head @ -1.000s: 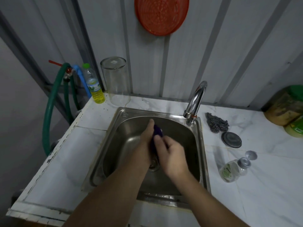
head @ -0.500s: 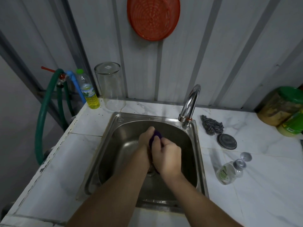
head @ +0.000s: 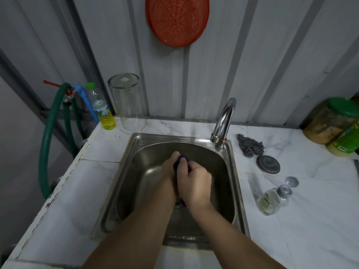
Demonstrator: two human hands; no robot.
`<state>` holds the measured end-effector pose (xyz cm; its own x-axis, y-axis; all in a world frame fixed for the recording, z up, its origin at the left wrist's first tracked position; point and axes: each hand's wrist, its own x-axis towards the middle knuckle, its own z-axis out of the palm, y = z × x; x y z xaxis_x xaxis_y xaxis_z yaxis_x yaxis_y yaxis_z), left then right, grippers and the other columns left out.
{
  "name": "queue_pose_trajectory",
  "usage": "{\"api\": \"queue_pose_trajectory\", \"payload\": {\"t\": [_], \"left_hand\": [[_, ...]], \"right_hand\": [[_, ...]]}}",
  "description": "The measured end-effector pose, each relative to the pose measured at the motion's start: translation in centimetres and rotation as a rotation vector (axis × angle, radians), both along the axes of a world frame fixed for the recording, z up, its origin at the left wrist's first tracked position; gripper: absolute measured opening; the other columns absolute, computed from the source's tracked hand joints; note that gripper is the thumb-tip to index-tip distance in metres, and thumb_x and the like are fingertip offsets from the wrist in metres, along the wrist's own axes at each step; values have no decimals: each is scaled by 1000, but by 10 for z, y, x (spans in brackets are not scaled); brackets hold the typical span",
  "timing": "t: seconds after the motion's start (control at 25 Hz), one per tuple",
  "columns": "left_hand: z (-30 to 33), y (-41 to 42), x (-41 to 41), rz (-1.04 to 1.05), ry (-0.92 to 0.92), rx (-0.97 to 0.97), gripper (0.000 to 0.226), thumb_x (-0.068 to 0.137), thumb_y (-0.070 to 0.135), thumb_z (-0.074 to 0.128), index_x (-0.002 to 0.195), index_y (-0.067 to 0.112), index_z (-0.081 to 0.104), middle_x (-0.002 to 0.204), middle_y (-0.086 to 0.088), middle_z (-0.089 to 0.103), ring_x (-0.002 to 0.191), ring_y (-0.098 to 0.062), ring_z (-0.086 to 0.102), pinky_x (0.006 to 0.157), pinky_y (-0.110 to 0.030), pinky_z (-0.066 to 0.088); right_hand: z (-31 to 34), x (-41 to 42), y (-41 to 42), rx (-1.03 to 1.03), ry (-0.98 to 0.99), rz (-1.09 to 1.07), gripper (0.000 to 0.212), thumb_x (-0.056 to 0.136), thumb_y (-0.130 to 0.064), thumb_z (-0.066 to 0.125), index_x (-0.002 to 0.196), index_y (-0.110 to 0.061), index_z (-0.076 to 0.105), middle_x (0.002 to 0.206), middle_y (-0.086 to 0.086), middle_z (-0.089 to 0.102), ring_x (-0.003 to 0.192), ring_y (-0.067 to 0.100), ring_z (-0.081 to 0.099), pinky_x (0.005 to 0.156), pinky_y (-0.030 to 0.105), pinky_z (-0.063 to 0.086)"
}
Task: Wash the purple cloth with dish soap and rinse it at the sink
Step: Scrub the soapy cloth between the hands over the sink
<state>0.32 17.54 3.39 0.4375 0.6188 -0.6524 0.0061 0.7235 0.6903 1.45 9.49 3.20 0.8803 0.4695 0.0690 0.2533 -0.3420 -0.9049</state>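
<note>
Head view, only one. Both hands meet in the middle of the frame, down inside the steel sink (head: 124, 183). Left hand (head: 168, 171) and right hand (head: 194, 183) are pressed together w/ the purple cloth (head: 181, 162) squeezed between them; both grips clenched on it, fingers curled round. Only a strip of cloth shows at the fingertips and a bit below the right palm, just above the drain.

Edges & room: the sink rim runs close round the hands, more open basin to frame left than right. Tap (head: 225, 121) rises at the sink's upper right corner, spout arching over the basin, apart from the hands. No water stream visible. The white marble-look bench (head: 310, 220) has open surface at lower left and lower right; its left edge is chipped, w/ a green hose (head: 45, 152) hanging beyond it.

On the bench, right of frame: steel scourer (head: 250, 145), round metal lid (head: 268, 164), clear soap bottle (head: 272, 200) lying on its side, green label, text too small to read. Upper left: yellow-liquid bottle (head: 102, 109), label unreadable, beside an upturned glass jar (head: 128, 101). Far right: green-lidded jar (head: 332, 121). Orange strainer (head: 176, 20) hangs on the wall, top centre.
</note>
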Motion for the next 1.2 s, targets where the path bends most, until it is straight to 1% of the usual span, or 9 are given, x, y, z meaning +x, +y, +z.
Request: {"api": "queue_pose_trajectory", "payload": {"t": [0.08,0.24,0.36,0.52,0.64,0.72,0.88,1.0,1.2], "left_hand": [[-2,-6,1,-25,-40,-35,37,93,25,55,58,14,49,55,-6,45,47,-19,49,50,-27,43],[5,-18,11,-148,58,78,25,80,24,57,56,18,62,50,-2,58,47,-18,57,55,-30,48],[8,-3,13,-30,178,164,25,85,24,56,64,13,63,58,-5,61,57,-24,59,62,-36,51],[8,6,7,63,9,42,41,94,18,53,54,10,48,49,-5,48,37,-16,51,45,-24,45],[7,-8,9,-47,87,71,38,83,26,59,47,13,65,48,-4,58,46,-20,59,57,-31,48],[12,-16,10,-111,156,116,28,79,30,59,57,15,68,56,-5,62,58,-25,61,65,-36,50],[12,5,9,-15,270,203,27,86,23,56,65,7,63,61,-8,61,58,-23,60,57,-27,46],[12,7,6,1,111,123,39,92,15,56,54,9,48,51,-5,45,36,-13,49,39,-18,40],[14,-10,13,-87,92,73,39,80,27,59,42,18,63,48,-2,56,50,-21,56,58,-32,48]], "right_hand": [[4,21,10,-56,23,-72,52,92,-53,45,68,-13,68,69,10,72,72,33,69,70,40,57],[10,65,5,-126,313,-138,43,101,-42,46,73,-16,66,75,7,69,74,26,68,71,35,55],[3,40,1,-101,111,-59,49,100,-48,40,66,-20,62,68,3,69,67,23,67,66,33,51],[3,12,13,-52,-74,-7,59,92,-61,36,67,-17,66,63,3,70,65,24,67,61,34,53],[7,51,18,-135,67,-75,51,100,-50,42,74,-16,70,73,7,72,74,26,68,71,34,53],[7,66,10,-160,192,-83,49,103,-45,41,77,-15,69,73,6,71,71,23,69,71,36,56],[-4,23,2,-70,-25,-4,53,100,-49,39,66,-16,64,62,5,67,60,22,65,61,36,51],[1,3,4,31,-80,31,56,91,-57,39,66,-14,64,60,8,68,61,30,66,58,40,54],[9,59,13,-51,186,-105,46,100,-45,47,73,-15,69,74,8,72,75,27,69,78,43,58]]}}
